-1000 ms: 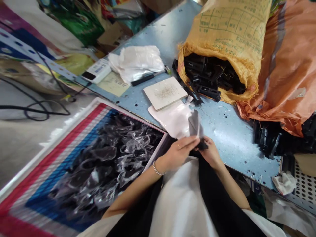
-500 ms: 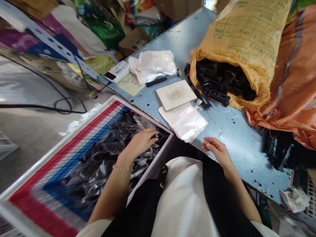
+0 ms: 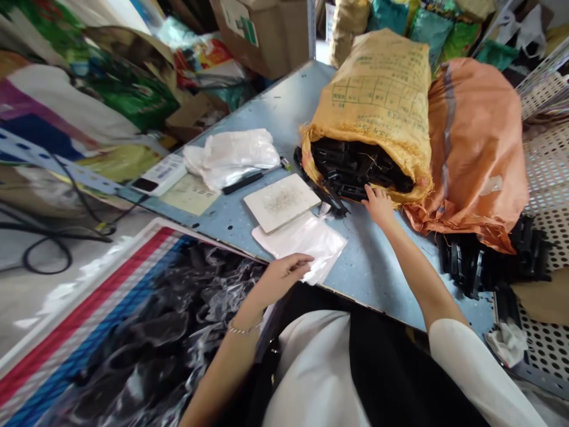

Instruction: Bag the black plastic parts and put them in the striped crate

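Observation:
At the near edge of a stack of clear plastic bags (image 3: 322,246) is my left hand (image 3: 287,276). Its fingers are loosely bent and slightly apart, with nothing visible in them. My right hand (image 3: 379,204) reaches to the mouth of a yellow woven sack (image 3: 377,89). Its fingers are stretched out, the tips at the end of a black plastic part (image 3: 351,190) at the lower lip. More black parts (image 3: 338,157) fill the sack's opening. A whitish square block (image 3: 282,201) lies partly over the bags.
A basket (image 3: 84,302) of bagged black pieces stands left of my body, below the blue metal table (image 3: 382,273). An orange sack (image 3: 480,148) and loose black parts (image 3: 471,261) lie at the right. Another bag bundle (image 3: 240,154) and a black pen-like tool (image 3: 243,182) lie behind.
My left hand has moved from over the basket to the plastic bags. My right hand has reached forward from the table's front edge to the yellow sack. The view has turned rightward.

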`<action>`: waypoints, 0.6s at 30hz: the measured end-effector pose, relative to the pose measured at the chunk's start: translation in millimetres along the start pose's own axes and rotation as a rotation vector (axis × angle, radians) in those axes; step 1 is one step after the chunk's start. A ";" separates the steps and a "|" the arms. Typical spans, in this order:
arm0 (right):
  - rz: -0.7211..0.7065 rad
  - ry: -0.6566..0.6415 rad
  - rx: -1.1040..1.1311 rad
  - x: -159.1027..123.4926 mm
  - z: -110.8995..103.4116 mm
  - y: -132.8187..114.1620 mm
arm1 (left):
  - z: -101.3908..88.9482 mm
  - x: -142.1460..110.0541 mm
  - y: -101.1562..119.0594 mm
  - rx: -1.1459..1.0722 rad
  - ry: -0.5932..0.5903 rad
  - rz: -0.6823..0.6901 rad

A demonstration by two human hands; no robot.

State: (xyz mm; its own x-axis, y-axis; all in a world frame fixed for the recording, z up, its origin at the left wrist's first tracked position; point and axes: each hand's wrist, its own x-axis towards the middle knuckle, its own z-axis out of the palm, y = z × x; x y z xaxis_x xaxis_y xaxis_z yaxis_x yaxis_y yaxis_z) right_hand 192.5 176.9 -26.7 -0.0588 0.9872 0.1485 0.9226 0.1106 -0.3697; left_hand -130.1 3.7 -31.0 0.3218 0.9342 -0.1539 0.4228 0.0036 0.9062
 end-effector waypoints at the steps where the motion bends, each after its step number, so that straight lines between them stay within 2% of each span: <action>1: 0.043 -0.015 0.029 -1.4 -0.8 1.0 | 12.7 12.1 7.2 -0.039 0.007 0.044; 2: 0.092 -0.022 0.101 -8.8 -1.2 1.3 | 25.4 25.1 11.7 -0.076 0.021 0.077; 4: 0.188 -0.062 0.379 -39.6 -0.4 -0.8 | 49.9 51.1 15.8 -0.167 0.054 0.133; 7: 0.301 -0.275 0.948 -108.8 5.4 -11.1 | 82.3 78.5 22.1 -0.342 0.068 0.233; 9: 0.322 -0.358 1.128 -150.6 6.3 -19.8 | 98.3 83.9 31.4 -0.473 0.013 0.268; 10: 0.295 -0.365 1.128 -165.4 3.7 -22.9 | 103.9 82.9 37.5 -0.536 -0.022 0.258; 12: 0.200 -0.224 0.954 -179.2 -8.7 -23.3 | 110.0 75.8 50.4 -0.638 -0.085 0.198; 15: -0.044 0.124 0.458 -167.7 -38.1 -10.2 | 110.9 61.6 67.5 -0.719 -0.170 0.106; 16: -0.146 0.183 0.315 -160.0 -47.3 -4.6 | 110.5 57.5 72.1 -0.732 -0.196 0.087; 18: -0.346 0.185 0.143 -146.0 -60.1 3.2 | 110.1 51.0 79.9 -0.725 -0.254 0.063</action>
State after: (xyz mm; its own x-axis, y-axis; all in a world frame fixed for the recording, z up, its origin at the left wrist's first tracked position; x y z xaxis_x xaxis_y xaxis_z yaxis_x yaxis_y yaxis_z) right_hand 226.9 26.2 5.6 -0.2747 0.8528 0.4441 0.7973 0.4602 -0.3905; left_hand 13.3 12.4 -9.8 0.5484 0.8303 -0.0992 -0.2359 0.2675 0.9343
